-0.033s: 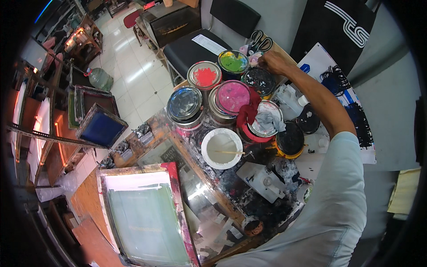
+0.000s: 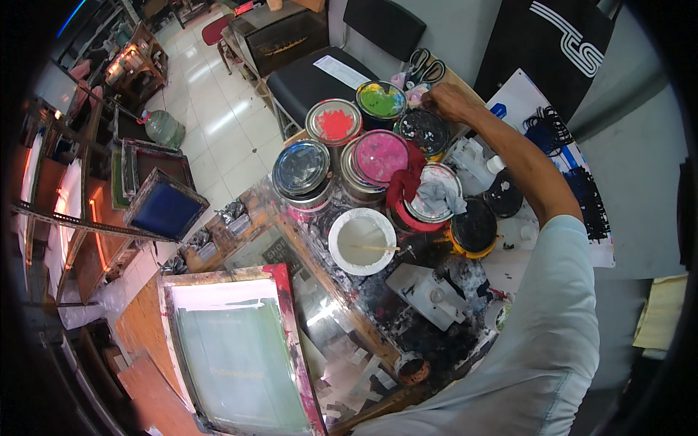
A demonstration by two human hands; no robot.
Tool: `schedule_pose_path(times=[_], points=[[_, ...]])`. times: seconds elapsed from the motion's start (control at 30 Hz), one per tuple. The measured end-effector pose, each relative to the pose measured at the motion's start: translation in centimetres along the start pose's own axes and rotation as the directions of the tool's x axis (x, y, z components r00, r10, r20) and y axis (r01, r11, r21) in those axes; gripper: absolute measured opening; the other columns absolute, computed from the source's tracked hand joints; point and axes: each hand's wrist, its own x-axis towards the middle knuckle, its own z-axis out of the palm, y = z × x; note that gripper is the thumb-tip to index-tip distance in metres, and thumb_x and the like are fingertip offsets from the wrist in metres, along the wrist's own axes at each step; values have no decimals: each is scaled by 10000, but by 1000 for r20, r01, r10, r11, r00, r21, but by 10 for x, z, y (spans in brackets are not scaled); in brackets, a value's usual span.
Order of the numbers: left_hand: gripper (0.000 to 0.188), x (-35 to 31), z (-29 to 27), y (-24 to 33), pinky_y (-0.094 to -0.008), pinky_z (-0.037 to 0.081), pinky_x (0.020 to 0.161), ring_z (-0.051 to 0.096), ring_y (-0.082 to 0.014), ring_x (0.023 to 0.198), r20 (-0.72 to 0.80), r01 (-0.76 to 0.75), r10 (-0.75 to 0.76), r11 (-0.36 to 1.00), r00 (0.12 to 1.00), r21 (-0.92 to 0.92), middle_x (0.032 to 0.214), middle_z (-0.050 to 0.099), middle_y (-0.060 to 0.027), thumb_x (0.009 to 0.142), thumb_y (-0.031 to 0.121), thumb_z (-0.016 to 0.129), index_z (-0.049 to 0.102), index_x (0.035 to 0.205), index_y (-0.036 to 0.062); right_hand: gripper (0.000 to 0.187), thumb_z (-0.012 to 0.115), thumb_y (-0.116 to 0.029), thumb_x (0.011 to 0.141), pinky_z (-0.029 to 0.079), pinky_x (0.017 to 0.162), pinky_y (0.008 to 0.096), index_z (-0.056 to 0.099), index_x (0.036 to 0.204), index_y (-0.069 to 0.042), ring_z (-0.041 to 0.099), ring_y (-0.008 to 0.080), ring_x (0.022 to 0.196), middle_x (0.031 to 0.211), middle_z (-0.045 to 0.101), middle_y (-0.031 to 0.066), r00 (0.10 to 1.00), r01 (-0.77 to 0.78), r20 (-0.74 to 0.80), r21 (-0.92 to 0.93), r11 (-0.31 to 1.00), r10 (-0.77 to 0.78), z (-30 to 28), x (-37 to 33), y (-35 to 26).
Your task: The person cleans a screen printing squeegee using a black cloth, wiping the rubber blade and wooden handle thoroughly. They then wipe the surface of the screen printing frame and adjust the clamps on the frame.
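My right hand [image 2: 448, 102] reaches to the far end of the cluttered worktable, just past a black-smeared paint can [image 2: 422, 134]. Its fingers curl downward; what they hold, if anything, is hidden. Close beside it lie a crumpled pinkish cloth [image 2: 417, 94] and black-handled scissors [image 2: 426, 67]. To its left stands a can with green paint on top [image 2: 381, 100]. Below the hand is a translucent plastic jug [image 2: 469, 163]. A white tub [image 2: 363, 242] of pale paste, with a thin stick across it, stands nearer me. My left hand is out of view.
Several more paint cans [image 2: 302, 168] crowd the table, with a dark red rag [image 2: 406, 182] draped among them. A framed printing screen [image 2: 297, 349] lies at the front left. A grey plastic container [image 2: 425, 296] rests on its side. A black chair [image 2: 320, 83] stands beyond.
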Motion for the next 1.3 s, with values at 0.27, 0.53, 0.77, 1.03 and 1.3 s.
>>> schedule_pose_path(times=[0.27,0.53,0.77,1.03,1.3], points=[[608,-5,-5,-3,-481,380,1131,459,-324,1331,4,-11,11,1000,1000,-17,1463,457,-193,1030,389,500,417,1457,-36,199,661,-80,780,518,790,485,732,965,-66,674,401,904,914,700,210,988,66,-145,75,995,-54,-11,-19,-23],[610,-7,-10,-3,-482,373,1136,454,-324,1334,6,-13,13,999,1000,-38,1464,454,-192,1028,388,499,413,1459,-35,116,677,-37,821,523,708,395,684,932,-1,680,261,755,861,698,147,947,5,-303,344,939,106,-30,-33,-20],[611,-8,-23,-3,-484,367,1140,450,-324,1337,23,-9,10,998,1000,-59,1466,452,-191,1027,388,498,410,1460,-35,159,595,-32,928,498,671,319,629,1081,-3,611,124,723,850,655,71,863,-134,-244,735,665,443,-64,-53,-29],[613,-9,-81,-3,-485,360,1145,446,-324,1340,62,-40,49,988,997,-151,1468,449,-189,1025,387,497,406,1461,-34,222,609,-64,928,460,746,226,671,1137,-21,573,61,864,974,660,0,649,282,-549,817,503,527,-154,-178,-136],[573,-8,-81,-5,-474,350,1148,443,-321,1338,138,-47,71,984,988,-172,1454,452,-183,1033,340,497,412,1439,-54,74,605,-83,919,468,834,355,628,939,-16,608,273,874,883,604,118,877,206,-391,832,516,280,-78,-327,-360]])
